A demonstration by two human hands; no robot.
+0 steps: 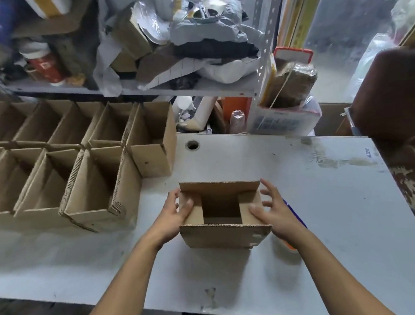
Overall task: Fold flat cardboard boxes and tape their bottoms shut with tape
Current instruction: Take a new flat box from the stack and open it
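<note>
A small brown cardboard box (223, 236) stands on the white table (318, 198) in front of me, its flaps up and its two side flaps folded inward. My left hand (174, 215) holds the box's left side, thumb pressing the left inner flap. My right hand (273, 210) is at the right side, thumb on the right inner flap and fingers spread above the box's edge. A tape roll (286, 248) with an orange core lies on the table just right of the box, partly hidden under my right wrist.
Several assembled open boxes (77, 168) stand in rows on the table's left half. A cluttered shelf (168, 60) rises behind the table. A blue object (295, 212) peeks out beyond my right hand. A brown chair (396, 95) stands at the right.
</note>
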